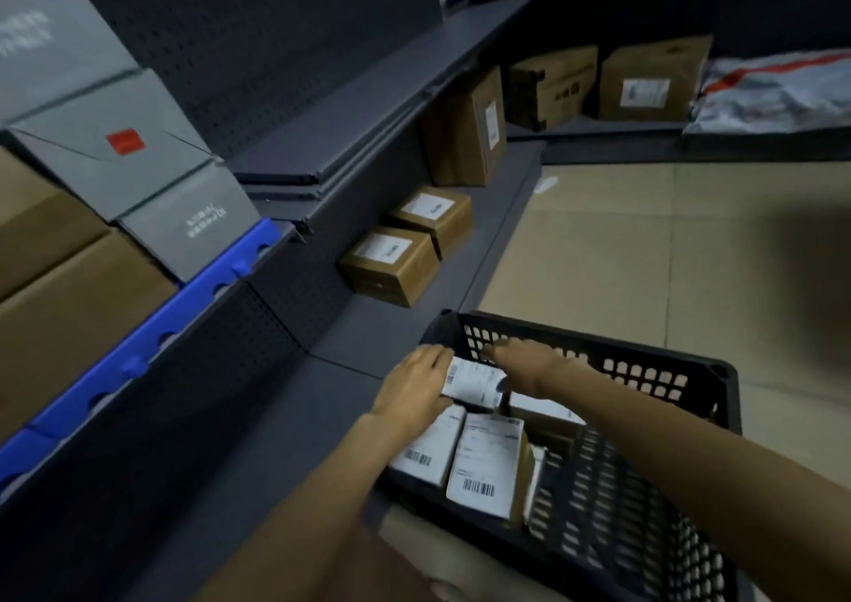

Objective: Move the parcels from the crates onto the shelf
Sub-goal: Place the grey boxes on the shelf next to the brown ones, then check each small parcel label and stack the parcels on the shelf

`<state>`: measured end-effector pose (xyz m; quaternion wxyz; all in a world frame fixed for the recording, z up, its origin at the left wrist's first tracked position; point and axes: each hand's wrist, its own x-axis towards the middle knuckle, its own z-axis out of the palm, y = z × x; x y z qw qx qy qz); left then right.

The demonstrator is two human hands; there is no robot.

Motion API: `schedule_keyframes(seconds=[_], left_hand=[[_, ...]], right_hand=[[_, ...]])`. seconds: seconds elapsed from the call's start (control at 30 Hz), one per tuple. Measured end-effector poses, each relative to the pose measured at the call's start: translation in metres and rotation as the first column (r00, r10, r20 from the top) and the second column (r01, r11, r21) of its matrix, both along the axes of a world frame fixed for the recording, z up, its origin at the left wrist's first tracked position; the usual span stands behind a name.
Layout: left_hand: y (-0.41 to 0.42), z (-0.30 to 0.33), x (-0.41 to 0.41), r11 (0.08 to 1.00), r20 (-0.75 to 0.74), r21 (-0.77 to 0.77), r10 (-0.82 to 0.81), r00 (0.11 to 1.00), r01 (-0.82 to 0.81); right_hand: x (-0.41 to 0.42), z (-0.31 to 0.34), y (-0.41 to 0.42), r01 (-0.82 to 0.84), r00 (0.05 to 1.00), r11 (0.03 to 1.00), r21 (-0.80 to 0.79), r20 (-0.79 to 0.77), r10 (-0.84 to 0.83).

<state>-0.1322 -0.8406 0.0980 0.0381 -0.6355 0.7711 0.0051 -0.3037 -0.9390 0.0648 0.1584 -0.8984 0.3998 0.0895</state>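
Parcel (474, 385), small with a white barcoded label, gripped by left hand (416, 382) and right hand (520, 364) over the black crate (644, 371).

Dark grey metal shelving (368, 94) with a perforated back panel (239, 30) runs along the left and turns across the far side. A blue strip (152, 325) edges one upper shelf. The floor (644, 242) is laid with pale beige tiles. The light is dim and even.
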Motion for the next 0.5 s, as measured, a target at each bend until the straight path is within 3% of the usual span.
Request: schedule_keyframes(seconds=[0.3,0.5], left_hand=[[0.039,-0.08,-0.023,0.965,-0.04,0.238,0.118,0.992,-0.105],[0.055,-0.099,-0.033,0.924,0.005,0.339,0.188,0.982,-0.178]], right_hand=[[-0.014,-0.071,0.031,-0.159,0.985,0.967,0.199,-0.039,0.17],[-0.019,-0.098,0.054,-0.132,0.988,0.972,0.192,-0.049,0.144]])
